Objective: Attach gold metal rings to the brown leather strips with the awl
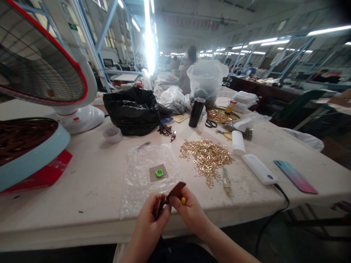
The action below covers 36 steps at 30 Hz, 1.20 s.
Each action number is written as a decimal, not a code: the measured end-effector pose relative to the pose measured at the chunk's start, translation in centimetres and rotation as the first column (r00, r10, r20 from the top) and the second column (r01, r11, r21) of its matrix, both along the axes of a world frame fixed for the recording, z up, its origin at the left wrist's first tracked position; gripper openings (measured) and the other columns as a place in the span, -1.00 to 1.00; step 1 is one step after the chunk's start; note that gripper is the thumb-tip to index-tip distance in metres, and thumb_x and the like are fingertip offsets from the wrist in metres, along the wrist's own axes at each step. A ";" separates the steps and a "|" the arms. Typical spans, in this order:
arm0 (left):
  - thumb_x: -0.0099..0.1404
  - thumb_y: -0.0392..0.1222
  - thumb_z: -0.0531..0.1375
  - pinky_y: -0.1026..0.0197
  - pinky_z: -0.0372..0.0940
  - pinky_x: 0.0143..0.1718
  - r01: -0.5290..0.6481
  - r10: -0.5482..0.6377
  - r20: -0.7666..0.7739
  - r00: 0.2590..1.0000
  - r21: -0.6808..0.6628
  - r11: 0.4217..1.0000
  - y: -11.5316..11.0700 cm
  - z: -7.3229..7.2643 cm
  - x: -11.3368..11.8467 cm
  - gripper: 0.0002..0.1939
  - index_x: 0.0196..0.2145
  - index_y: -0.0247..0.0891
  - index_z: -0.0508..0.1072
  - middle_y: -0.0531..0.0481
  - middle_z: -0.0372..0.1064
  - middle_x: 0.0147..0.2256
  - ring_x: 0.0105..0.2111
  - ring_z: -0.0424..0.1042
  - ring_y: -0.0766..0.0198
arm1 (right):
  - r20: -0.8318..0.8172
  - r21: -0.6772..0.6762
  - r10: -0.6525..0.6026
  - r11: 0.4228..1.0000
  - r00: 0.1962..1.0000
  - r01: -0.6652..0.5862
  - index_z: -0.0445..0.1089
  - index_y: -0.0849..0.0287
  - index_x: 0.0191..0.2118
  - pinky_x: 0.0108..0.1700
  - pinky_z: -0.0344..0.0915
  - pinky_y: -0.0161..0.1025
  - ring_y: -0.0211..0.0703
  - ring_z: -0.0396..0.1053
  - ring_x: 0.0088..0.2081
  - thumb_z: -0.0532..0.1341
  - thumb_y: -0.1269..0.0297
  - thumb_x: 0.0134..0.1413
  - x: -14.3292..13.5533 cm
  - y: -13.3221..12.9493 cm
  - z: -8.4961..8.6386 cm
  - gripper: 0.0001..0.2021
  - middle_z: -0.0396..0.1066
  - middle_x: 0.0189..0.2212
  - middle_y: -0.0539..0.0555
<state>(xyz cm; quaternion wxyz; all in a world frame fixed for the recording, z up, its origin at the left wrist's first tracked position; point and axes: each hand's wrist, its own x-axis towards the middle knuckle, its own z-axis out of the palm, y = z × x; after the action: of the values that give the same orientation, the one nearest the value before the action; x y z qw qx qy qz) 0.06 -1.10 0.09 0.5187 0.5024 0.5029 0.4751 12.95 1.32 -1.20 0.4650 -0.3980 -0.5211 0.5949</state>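
Low over the front edge of the table, my left hand [151, 216] is closed around a bundle of thin brown leather strips [158, 206]. Close against it, my right hand [192, 212] pinches a single brown leather piece [177, 189] between thumb and fingers. A small yellow tip [183, 200] shows among the right fingers; what it belongs to is hidden. Beyond the hands, a bright green cap-like dish [159, 172] sits on a grey-brown square [153, 175] on a clear plastic sheet [137, 186]. A pile of gold metal rings [207, 155] is spread to the right.
A fan [74, 118] and a tray of brown pieces [41, 160] stand left. Behind are a black bag [131, 111], tape roll [112, 135], black cylinder [196, 112] and yellow-handled scissors [227, 135]. A white power bank [259, 169] with cable and a phone [294, 176] lie right.
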 end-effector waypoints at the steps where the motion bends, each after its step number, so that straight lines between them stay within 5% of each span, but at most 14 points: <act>1: 0.13 -0.17 0.16 0.26 0.23 -0.40 -0.008 0.008 -0.011 1.000 0.011 1.000 0.0 0.0 0.0 -0.91 -0.42 -0.22 0.33 0.04 0.31 -0.47 -0.45 0.30 0.27 | -0.029 -0.021 -0.002 1.000 1.000 0.001 0.27 0.16 -0.30 -0.28 0.24 -0.26 -0.20 0.31 -0.36 0.19 -0.04 -0.07 -0.1 -0.1 -0.1 -0.64 0.35 -0.42 0.02; 8: 0.15 -0.17 0.13 0.29 0.16 -0.46 -0.005 0.018 -0.174 0.985 0.074 0.997 0.2 -0.8 -0.5 -0.92 -0.43 -0.22 0.35 0.10 0.21 -0.53 -0.51 0.22 0.31 | 0.077 -0.023 -0.062 0.998 0.995 0.064 0.27 0.17 -0.42 -0.40 0.20 -0.31 -0.25 0.23 -0.48 0.27 0.13 -0.14 -0.1 0.3 0.2 -0.76 0.26 -0.55 -0.06; 14: 0.10 -0.05 0.18 0.32 0.13 -0.53 0.064 -0.065 -0.005 0.998 -0.064 0.996 0.7 -0.6 -0.7 -0.78 -0.38 -0.25 0.37 0.13 0.21 -0.57 -0.57 0.17 0.37 | 0.105 0.109 -0.049 0.993 0.993 0.038 0.35 0.20 -0.38 -0.32 0.26 -0.26 -0.16 0.32 -0.38 0.14 0.20 0.01 -0.3 0.4 0.6 -0.83 0.38 -0.49 0.03; 19: 0.06 -0.01 0.22 0.33 0.12 -0.57 0.060 -0.060 0.002 0.998 -0.137 0.989 0.8 -0.1 -1.0 -0.73 -0.40 -0.28 0.39 0.13 0.22 -0.60 -0.61 0.17 0.39 | 0.104 0.082 0.023 0.996 0.994 -0.032 0.34 0.23 -0.40 -0.32 0.27 -0.26 -0.16 0.33 -0.38 0.09 0.17 0.08 0.1 0.5 0.5 -0.77 0.38 -0.50 0.05; 24: 0.07 -0.02 0.21 0.32 0.15 -0.57 0.066 -0.071 -0.036 0.997 -0.122 0.990 0.8 0.1 -1.3 -0.75 -0.44 -0.28 0.39 0.13 0.20 -0.62 -0.61 0.19 0.37 | 0.201 0.225 0.039 0.971 0.979 -0.085 0.40 0.23 -0.34 -0.23 0.27 -0.24 -0.13 0.37 -0.30 0.10 0.31 0.06 0.8 0.7 1.3 -0.85 0.44 -0.37 0.08; 31: 0.03 -0.02 0.24 0.34 0.14 -0.63 0.063 -0.062 0.007 0.998 -0.137 0.989 1.1 -0.8 -1.3 -0.76 -0.52 -0.26 0.38 0.12 0.21 -0.61 -0.62 0.17 0.38 | 0.108 0.084 0.179 0.978 0.978 -0.189 0.42 0.21 -0.29 -0.16 0.27 -0.21 -0.11 0.38 -0.24 0.14 0.30 0.05 0.9 1.0 1.2 -0.84 0.46 -0.34 0.07; 36: -0.03 -0.02 0.28 0.35 0.15 -0.61 0.057 -0.053 0.028 0.998 -0.195 0.979 1.5 -0.9 -1.7 -0.74 -0.48 -0.28 0.43 0.12 0.24 -0.62 -0.63 0.18 0.39 | 0.100 0.093 0.107 0.989 0.989 -0.117 0.40 0.24 -0.31 -0.22 0.29 -0.23 -0.13 0.38 -0.29 0.11 0.29 0.06 0.4 0.9 1.3 -0.83 0.46 -0.38 0.08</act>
<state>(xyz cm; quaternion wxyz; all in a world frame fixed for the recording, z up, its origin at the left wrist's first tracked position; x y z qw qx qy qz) -1.59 0.35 -0.80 0.5843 0.4573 0.5269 0.4147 13.34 2.25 0.09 0.4248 -0.3722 -0.5927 0.5742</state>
